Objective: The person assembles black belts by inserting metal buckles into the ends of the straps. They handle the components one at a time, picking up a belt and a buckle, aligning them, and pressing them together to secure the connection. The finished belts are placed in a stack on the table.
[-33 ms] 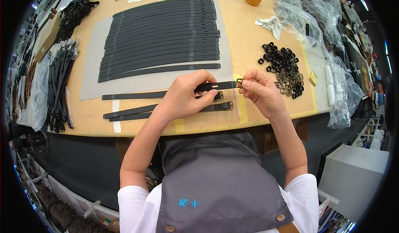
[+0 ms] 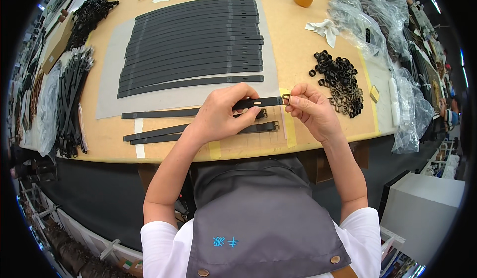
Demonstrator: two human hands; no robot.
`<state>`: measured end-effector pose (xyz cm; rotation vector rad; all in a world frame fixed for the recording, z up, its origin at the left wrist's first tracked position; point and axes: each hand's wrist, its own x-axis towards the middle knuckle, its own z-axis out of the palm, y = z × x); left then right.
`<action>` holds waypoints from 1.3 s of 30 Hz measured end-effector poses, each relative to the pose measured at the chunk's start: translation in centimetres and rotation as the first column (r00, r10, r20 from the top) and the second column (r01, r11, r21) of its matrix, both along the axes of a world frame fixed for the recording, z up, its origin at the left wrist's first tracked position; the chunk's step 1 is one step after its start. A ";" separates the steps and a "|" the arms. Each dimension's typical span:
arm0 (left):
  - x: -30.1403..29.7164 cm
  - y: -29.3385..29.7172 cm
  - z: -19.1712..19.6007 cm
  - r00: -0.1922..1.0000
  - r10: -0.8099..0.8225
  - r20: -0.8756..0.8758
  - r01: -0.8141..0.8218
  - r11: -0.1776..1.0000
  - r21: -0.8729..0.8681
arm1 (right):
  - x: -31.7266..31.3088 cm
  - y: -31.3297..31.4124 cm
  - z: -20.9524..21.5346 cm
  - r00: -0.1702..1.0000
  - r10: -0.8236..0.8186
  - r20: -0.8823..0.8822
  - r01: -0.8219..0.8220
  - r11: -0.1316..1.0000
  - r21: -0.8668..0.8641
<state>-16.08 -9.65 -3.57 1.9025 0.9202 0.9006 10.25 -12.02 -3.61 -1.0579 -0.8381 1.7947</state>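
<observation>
Nothing is visibly shifting: the left hand, half-curled, is gripping a strap over the table; the right hand is tightly pinching the buckle at its end, progress seemingly standing level.

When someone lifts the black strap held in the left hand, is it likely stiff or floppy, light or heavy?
The black strap is probably more stiff than floppy: its end runs straight between left hand and right hand. It looks thin and narrow, so likely light. The metallic buckle may make that end slightly heavier.
</observation>
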 end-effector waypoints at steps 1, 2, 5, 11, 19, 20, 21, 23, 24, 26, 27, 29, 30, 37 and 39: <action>0.0 0.0 -0.1 1.000 0.005 0.002 -0.005 1.000 -0.002 | -0.1 -0.1 0.0 1.000 -0.007 0.005 0.007 1.000 0.003; -0.1 0.0 -0.3 1.000 0.009 0.005 -0.008 1.000 -0.004 | -0.2 -0.1 0.1 1.000 -0.016 0.009 0.016 1.000 0.006; -0.1 0.0 -0.3 1.000 0.024 0.007 -0.024 0.999 -0.038 | -0.5 -0.2 0.1 0.997 -0.020 0.079 0.015 0.998 0.058; -0.7 0.3 0.1 0.980 0.005 0.200 0.061 0.944 -0.324 | -1.5 -0.7 0.3 0.990 -0.062 0.127 0.045 0.990 0.132; 0.6 -0.1 0.5 0.984 -0.014 0.175 0.087 0.905 -0.417 | -4.2 -1.2 -0.1 0.996 -0.025 0.084 0.007 0.979 0.206; 0.6 -0.1 0.4 0.989 -0.023 0.147 0.074 0.932 -0.354 | -4.3 -1.2 -0.2 0.997 -0.017 0.079 0.001 0.980 0.199; 0.5 -0.1 0.2 0.993 -0.029 0.118 0.062 0.957 -0.284 | -4.4 -1.2 -0.1 0.990 0.016 0.143 -0.042 0.983 0.180; 0.4 -0.2 0.0 0.997 -0.051 0.063 0.060 0.986 -0.156 | -4.5 -1.1 0.0 0.960 0.084 0.268 -0.123 0.983 0.135; 0.4 -0.3 0.0 0.998 -0.063 0.012 0.064 0.992 -0.111 | -4.5 -1.0 0.3 0.895 0.095 0.435 -0.207 0.954 0.217; 0.1 -0.3 0.0 0.993 -0.077 -0.091 0.075 0.997 -0.024 | -4.2 -0.8 1.0 0.688 0.047 0.724 -0.399 0.858 0.324; 0.1 -0.2 -0.2 0.990 -0.091 -0.109 0.088 0.996 -0.032 | -4.3 -0.7 1.0 0.675 -0.013 0.738 -0.402 0.832 0.382; 0.1 -0.1 -0.1 0.993 -0.094 -0.075 0.086 0.991 -0.103 | -4.2 -0.6 0.7 0.757 0.004 0.654 -0.350 0.847 0.400; 0.1 0.0 0.0 0.994 -0.094 -0.056 0.086 0.986 -0.141 | -4.1 -0.5 0.4 0.792 0.013 0.610 -0.324 0.856 0.403; -0.6 0.4 -0.8 0.996 -0.032 0.087 0.042 0.992 -0.123 | -1.9 0.0 -1.2 0.989 -0.060 0.134 0.038 0.986 0.162; -0.3 0.3 -0.5 0.999 -0.013 0.039 0.015 0.998 -0.057 | -2.0 -0.3 -1.0 0.990 -0.100 0.101 0.088 0.989 0.115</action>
